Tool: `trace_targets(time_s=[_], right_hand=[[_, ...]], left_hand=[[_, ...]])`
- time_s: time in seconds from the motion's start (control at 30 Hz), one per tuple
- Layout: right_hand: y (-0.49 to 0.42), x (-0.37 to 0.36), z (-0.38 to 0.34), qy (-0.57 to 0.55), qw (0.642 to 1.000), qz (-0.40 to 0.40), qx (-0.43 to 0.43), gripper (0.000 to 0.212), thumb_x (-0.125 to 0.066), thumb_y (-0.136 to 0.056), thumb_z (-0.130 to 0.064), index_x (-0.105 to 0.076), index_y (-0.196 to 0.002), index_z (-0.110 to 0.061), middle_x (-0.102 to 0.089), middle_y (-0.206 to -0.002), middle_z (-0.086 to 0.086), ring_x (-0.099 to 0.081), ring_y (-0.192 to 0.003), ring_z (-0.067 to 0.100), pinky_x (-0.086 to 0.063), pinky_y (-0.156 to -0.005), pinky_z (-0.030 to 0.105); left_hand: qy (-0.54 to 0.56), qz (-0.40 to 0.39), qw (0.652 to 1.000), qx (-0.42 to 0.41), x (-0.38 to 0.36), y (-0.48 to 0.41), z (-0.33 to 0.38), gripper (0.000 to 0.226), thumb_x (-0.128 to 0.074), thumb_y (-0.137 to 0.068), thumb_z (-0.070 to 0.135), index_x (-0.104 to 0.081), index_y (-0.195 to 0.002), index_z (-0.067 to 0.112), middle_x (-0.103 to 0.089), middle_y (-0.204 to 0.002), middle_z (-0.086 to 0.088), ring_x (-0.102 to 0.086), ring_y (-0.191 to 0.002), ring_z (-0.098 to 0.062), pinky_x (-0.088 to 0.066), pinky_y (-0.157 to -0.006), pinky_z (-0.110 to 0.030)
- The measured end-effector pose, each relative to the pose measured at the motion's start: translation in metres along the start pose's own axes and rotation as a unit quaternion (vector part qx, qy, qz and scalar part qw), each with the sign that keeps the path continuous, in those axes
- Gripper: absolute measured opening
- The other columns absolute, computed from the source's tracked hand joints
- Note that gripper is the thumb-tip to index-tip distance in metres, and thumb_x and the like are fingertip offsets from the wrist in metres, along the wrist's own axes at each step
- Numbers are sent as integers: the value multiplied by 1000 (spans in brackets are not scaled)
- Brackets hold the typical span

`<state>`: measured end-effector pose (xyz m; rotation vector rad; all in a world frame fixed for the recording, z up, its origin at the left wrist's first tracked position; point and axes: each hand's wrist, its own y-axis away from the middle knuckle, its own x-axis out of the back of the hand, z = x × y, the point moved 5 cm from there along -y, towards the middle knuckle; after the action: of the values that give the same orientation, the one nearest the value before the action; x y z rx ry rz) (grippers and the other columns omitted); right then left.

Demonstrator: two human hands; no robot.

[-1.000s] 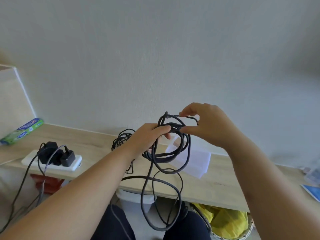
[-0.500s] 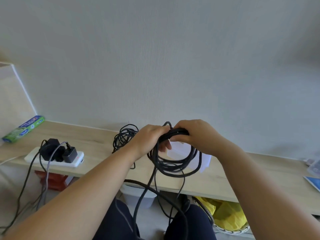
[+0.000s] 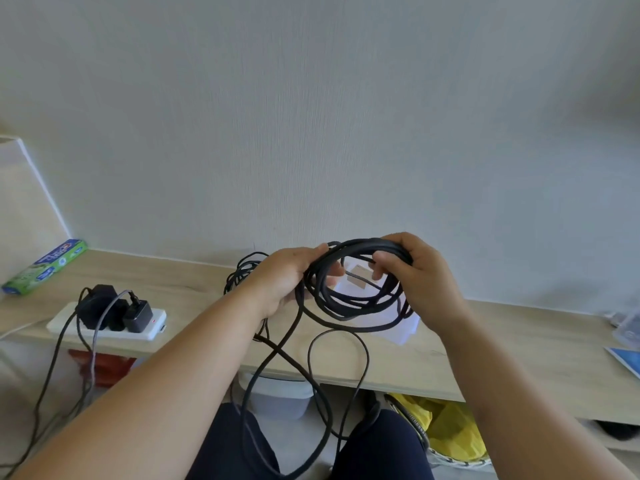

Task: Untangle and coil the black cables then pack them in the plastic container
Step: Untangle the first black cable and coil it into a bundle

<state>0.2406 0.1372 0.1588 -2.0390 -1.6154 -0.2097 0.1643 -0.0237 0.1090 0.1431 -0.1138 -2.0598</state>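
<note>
Black cable [image 3: 349, 306], wound into a fuller coil than a second ago, hangs above the worktop [image 3: 194, 289], left hand [image 3: 280, 285] and right hand [image 3: 429, 285] fingers [image 3: 381, 266] clenched round it, long tail still unwound.

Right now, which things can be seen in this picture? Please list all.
black cable coil: one, black, held above desk
second cable bundle: one, black, on desk, left of coil
plastic container: one, clear, on desk behind coil
power strip: one, white, desk left
adapters: at least two, black, on strip
box: one, green-blue, desk far left
desk: one, light wood, along wall
bag: one, yellow, under desk, right
left hand: one, holds coil's left side
right hand: one, grips coil's top
</note>
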Motion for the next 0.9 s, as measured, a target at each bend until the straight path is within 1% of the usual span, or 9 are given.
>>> trace_targets(time_s=[0.13,0.3,0.37,0.47,0.53,0.6,0.73,0.8,0.9], right_hand=[[5,-3,25,-183,977,78,-70,13,-49,-97,-15,-58,-88,-14,-56,-54,0,-60,-61,14,-50,-60,22],[-1,-14,64,-426,864,191,-188,25,-47,-99,-24,-50,-80,-8,-48,-47,-6,-53,-44,8,-54,-72,35],[-6,-2,75,-514,788,271,-205,24,-49,-99,-26,-53,-82,-8,-44,-45,-5,-46,-39,9,-56,-66,34],[-20,38,78,-567,721,353,-183,23,-50,-98,-27,-54,-84,-10,-41,-45,-4,-44,-43,12,-53,-56,24],[-30,64,73,-510,763,354,-179,22,-52,-97,-28,-55,-84,-11,-42,-56,-4,-46,-47,12,-50,-56,23],[-40,71,66,-437,825,309,-180,21,-53,-96,-26,-51,-80,-12,-41,-62,-2,-45,-41,9,-44,-50,23],[-41,32,42,-198,963,97,-155,19,-54,-96,-20,-52,-78,-13,-46,-63,0,-42,-39,7,-37,-50,26],[-28,11,28,-65,993,2,-103,20,-54,-95,-20,-54,-78,-11,-47,-59,-1,-44,-43,9,-40,-50,22],[-13,0,13,-23,994,-78,-69,14,-55,-94,-20,-60,-85,-10,-47,-53,-5,-45,-46,10,-42,-52,18]], left_hand=[[49,4,998,33,-1,3,-12,19,-57,-93,19,-69,-90,4,-74,-89,-12,-71,-86,-24,-58,-77,-34],[160,72,983,52,3,2,-31,21,-51,-97,20,-66,-91,6,-73,-73,-5,-69,-59,-15,-59,-61,-28],[70,90,992,47,18,5,-41,23,-51,-97,23,-67,-86,10,-64,-62,-3,-54,-41,-9,-48,-42,-22],[-84,56,993,55,48,12,-59,31,-48,-97,34,-69,-91,12,-46,-60,-1,-35,-41,-8,-30,-43,-21],[-204,31,973,106,62,20,-61,41,-42,-96,46,-68,-102,15,-59,-71,2,-50,-56,-10,-39,-56,-24],[-336,43,936,95,64,20,-52,45,-37,-97,50,-60,-120,19,-63,-108,8,-57,-96,-11,-40,-80,-25],[-258,114,956,-78,23,14,4,60,-43,-92,55,-35,-144,26,-38,-146,11,-35,-133,-8,-24,-98,-21],[-239,84,958,-131,-5,15,28,73,-48,-83,62,-28,-146,31,-30,-150,13,-27,-138,-7,-22,-100,-23],[-318,37,933,-166,-31,15,44,76,-62,-78,58,-35,-143,31,-35,-147,13,-30,-136,-6,-24,-102,-22]])
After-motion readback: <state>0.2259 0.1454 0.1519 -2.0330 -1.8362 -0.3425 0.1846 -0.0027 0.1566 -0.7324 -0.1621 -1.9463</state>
